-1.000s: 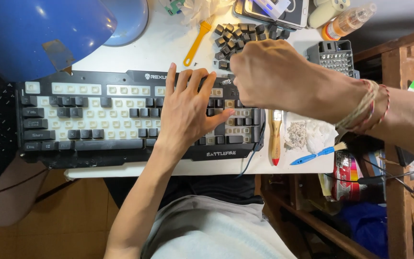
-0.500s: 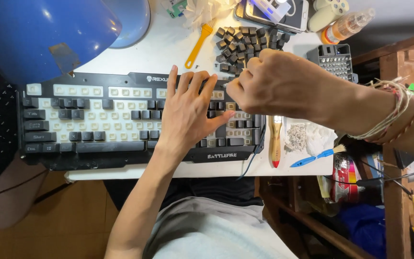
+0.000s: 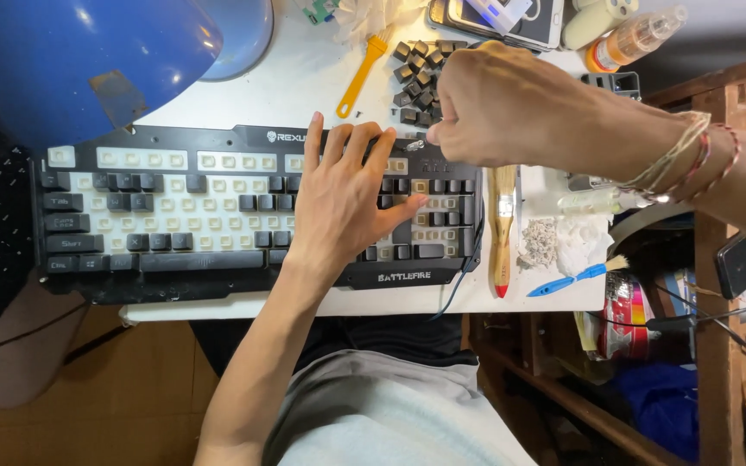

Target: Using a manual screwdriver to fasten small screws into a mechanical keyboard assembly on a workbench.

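Seen from above: black keyboard point(image 3: 243, 216) flat on a white table point(image 3: 304, 78), many keycaps pulled, pale switch sockets showing in rows. Left hand point(image 3: 343, 203) spread open, palm down on the keyboard's right-centre, fingers fanned toward its upper edge, pinning it in place. Right hand point(image 3: 498, 108) curled closed above the keyboard's upper right corner, fingertips pinched near a small metal-looking piece; what exactly sits in the pinch cannot be told.

Loose dark keycaps point(image 3: 416, 69) heaped just beyond the keyboard's top edge. Likely light, hard, smooth plastic, prone to skitter and scatter; best taken by opposite sides between thumb and forefinger. Keyboard itself probably stiff and fairly weighty, steady under a flat palm, bare sockets best left untouched.

Wooden-handled paintbrush point(image 3: 502, 229) lying just right of the keyboard, a small blue brush point(image 3: 576, 278) farther right. Yellow-handled brush point(image 3: 361, 73) beyond the top edge. Clear bottle with orange cap point(image 3: 632, 39) at the far right corner of the table. Colourful striped package point(image 3: 628, 315) below and right of the keyboard, off the table. White lettering on the keyboard's front lip and top bar. Big blue lamp shade point(image 3: 79, 60) over the keyboard's left end.
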